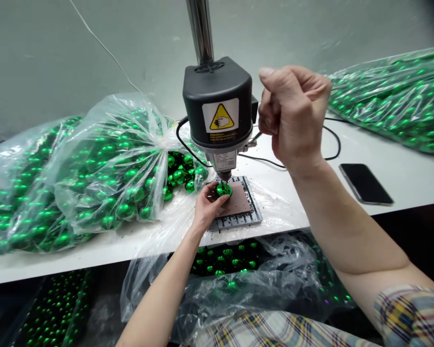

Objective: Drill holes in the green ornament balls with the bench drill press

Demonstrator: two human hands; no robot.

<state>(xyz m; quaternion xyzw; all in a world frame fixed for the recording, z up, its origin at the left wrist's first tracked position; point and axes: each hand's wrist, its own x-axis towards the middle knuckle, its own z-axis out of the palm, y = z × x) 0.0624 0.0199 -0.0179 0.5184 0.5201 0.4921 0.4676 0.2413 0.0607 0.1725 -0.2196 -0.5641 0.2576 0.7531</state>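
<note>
My left hand point(207, 205) grips a shiny green ball point(223, 191) between thumb and fingers. The ball rests over a brown board point(238, 200) on the slotted metal base point(256, 214) of a small bench drill press point(217, 101). Right above the ball is the drill's chuck point(224, 175); whether a bit touches the ball I cannot tell. Raised beside the black drill housing, my right hand point(292, 111) is closed in a fist. Whatever it may hold is hidden behind the fingers. Dark flecks lie scattered over the base and board.
Clear plastic bags point(123, 178) of green balls cover the left of the white table point(300, 193). Another full bag point(398, 101) lies at the back right. A phone point(366, 183) and black cables sit on the right. Below the table edge is an open bag point(275, 279) with more balls.
</note>
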